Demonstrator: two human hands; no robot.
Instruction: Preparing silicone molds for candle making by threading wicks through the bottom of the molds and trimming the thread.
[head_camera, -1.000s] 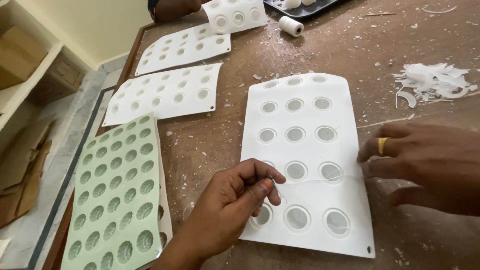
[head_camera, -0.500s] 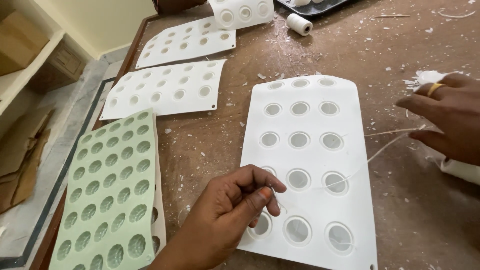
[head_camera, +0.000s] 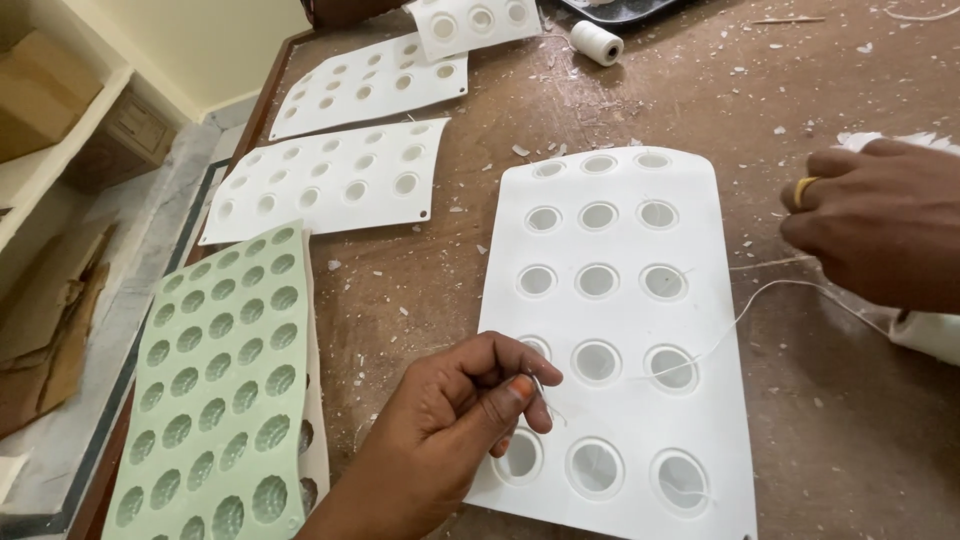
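The left hand (head_camera: 455, 430) is pinched shut, thumb against forefinger, on the near end of a thin white thread (head_camera: 735, 320), holding it just above the lower left cavities of the white mould sheet (head_camera: 612, 330) that lies flat on the brown worktop (head_camera: 700, 90). From that pinch the thread runs across the sheet, over the cavities of its fourth row, then curves off the right edge toward the right hand (head_camera: 880, 225), which wears a yellow ring and hangs with fingers curled near a white spool (head_camera: 925, 335) at the frame's edge; whether those fingers actually grip the thread I cannot tell. The thread looks very light, limp and fine, with no stiffness of its own, so it will probably sag or slip unless it is pinched firmly between fingertips close to its end, as the left hand does. The mould sheet appears soft and flexible, likely to bend if lifted by one corner, so a hold along an edge would suit it better. Near the left edge lie a green mould sheet (head_camera: 215, 385) and two more white sheets (head_camera: 330, 180), another thread spool (head_camera: 597, 42) stands farther off, and white flakes (head_camera: 520, 150) litter the worktop.
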